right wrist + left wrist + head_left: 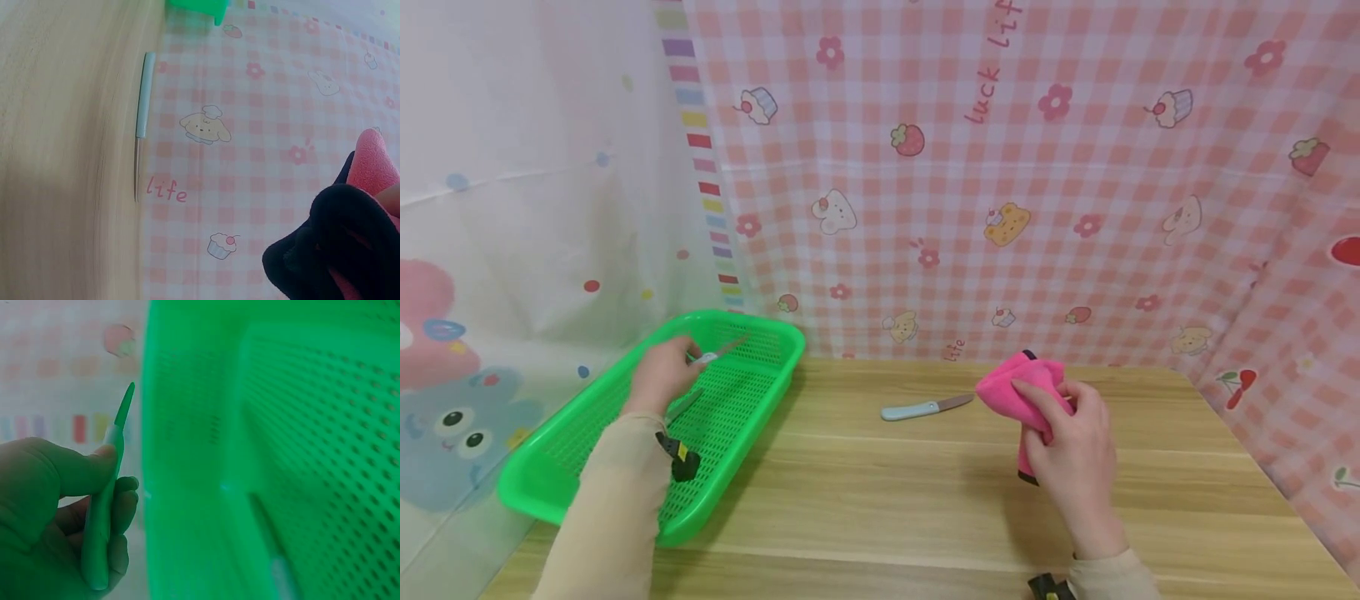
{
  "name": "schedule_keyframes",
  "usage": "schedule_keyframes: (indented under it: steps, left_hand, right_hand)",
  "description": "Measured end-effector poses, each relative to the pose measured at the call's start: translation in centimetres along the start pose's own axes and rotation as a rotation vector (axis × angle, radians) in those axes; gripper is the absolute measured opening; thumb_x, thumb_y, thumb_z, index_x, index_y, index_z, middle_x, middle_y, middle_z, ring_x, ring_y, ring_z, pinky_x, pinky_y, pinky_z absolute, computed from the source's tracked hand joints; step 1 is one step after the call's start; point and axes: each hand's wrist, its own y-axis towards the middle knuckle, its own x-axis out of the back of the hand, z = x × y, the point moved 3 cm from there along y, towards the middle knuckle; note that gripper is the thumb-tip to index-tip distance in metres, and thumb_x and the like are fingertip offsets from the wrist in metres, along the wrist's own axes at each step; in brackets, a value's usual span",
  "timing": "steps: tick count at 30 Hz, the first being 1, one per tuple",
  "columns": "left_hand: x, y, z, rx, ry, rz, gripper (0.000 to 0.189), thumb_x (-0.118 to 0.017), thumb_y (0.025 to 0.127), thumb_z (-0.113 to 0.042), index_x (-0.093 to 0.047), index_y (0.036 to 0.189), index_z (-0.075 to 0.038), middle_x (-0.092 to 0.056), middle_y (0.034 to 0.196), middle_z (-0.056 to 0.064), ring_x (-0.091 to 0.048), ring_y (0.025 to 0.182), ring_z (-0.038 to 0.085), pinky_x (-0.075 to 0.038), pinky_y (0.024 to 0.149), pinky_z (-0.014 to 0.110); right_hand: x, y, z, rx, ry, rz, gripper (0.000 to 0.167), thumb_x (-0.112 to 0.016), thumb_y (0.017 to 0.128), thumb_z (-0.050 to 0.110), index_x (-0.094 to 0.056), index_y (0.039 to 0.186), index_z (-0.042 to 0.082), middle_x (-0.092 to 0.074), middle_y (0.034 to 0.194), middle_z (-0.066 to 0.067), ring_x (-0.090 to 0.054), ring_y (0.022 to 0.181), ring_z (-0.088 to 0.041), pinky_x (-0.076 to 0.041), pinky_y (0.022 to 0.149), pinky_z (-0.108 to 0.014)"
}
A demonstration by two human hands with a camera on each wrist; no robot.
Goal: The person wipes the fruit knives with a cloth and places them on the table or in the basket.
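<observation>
Green plastic mesh forms the basket [730, 408] at the left of the worktop [850, 483], and over it the left hand [662, 375] pinches a small knife [99, 525] by its handle, thumb on one side and curled fingers on the other. Seen from the head view, that knife's blade points out from the left hand toward two o'clock. Another knife [685, 403] lies inside the basket, at about half past four from the left hand and partly hidden by it. At three o'clock, well apart and beyond the basket's near-side rim, a blue-handled knife [925, 409] lies flat on the worktop, its blade tip aimed at roughly three o'clock. The right hand [1078, 442] grips a bunched pink cloth [1015, 387] with dark edging, held at its ten o'clock; the blue-handled knife sits past the cloth, between nine and ten o'clock from that hand. The basket's wall stands between the left hand and the knife on the worktop. Behind, at twelve o'clock, hangs a pink checked curtain [865, 183], and a white printed curtain [550, 208] hangs at ten o'clock from the left hand.
</observation>
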Motion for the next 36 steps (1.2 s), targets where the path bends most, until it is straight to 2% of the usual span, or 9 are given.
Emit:
schedule_keyframes:
  steps: [6,14,21,28,36]
  left_hand:
    - [-1.5,-0.3,2.0,0.032,0.038,0.088,0.025,-0.059,0.095,-0.011,-0.057,0.109,0.009,-0.061,0.107,0.031,-0.058,0.097,0.048,-0.048,0.078,0.058]
    - [-2.4,-0.9,3.2,0.064,0.064,0.157,0.021,-0.064,0.093,-0.01,-0.058,0.099,0.009,-0.062,0.098,0.025,-0.059,0.085,0.038,-0.051,0.074,0.053]
    - [-3.0,-1.1,3.2,0.081,0.106,0.22,0.024,-0.065,0.093,-0.015,-0.059,0.101,0.007,-0.064,0.098,0.023,-0.061,0.089,0.039,-0.052,0.074,0.053]
    - [-3.3,-1.4,3.1,0.092,0.164,0.249,0.014,-0.062,0.085,0.001,-0.061,0.098,0.005,-0.064,0.094,0.021,-0.062,0.088,0.04,-0.054,0.07,0.052]
    - [-3.8,-1.5,3.5,0.126,0.174,0.295,0.027,-0.074,0.077,0.0,-0.064,0.101,0.004,-0.064,0.102,0.026,-0.062,0.089,0.039,-0.054,0.065,0.05]
  right_hand:
    - [-0.1,0.0,0.1,-0.002,0.003,0.002,0.048,-0.077,0.07,-0.01,-0.073,0.111,0.015,-0.051,0.109,-0.024,-0.048,0.095,-0.039,-0.043,0.067,-0.047]
    - [-0.2,0.0,0.1,-0.002,0.005,0.008,0.048,-0.077,0.07,-0.009,-0.073,0.111,0.016,-0.051,0.109,-0.024,-0.048,0.095,-0.039,-0.042,0.068,-0.047]
    - [-0.1,0.1,-0.1,-0.004,0.01,0.003,0.048,-0.077,0.07,-0.01,-0.074,0.11,0.015,-0.051,0.109,-0.024,-0.048,0.093,-0.038,-0.042,0.066,-0.046]
    - [-0.1,0.0,-0.1,-0.02,0.003,0.015,0.048,-0.078,0.07,-0.01,-0.073,0.111,0.015,-0.051,0.109,-0.023,-0.048,0.093,-0.036,-0.042,0.067,-0.046]
    - [-0.1,0.0,-0.1,-0.024,0.014,0.011,0.048,-0.078,0.07,-0.01,-0.073,0.111,0.015,-0.05,0.109,-0.023,-0.047,0.093,-0.036,-0.042,0.066,-0.046]
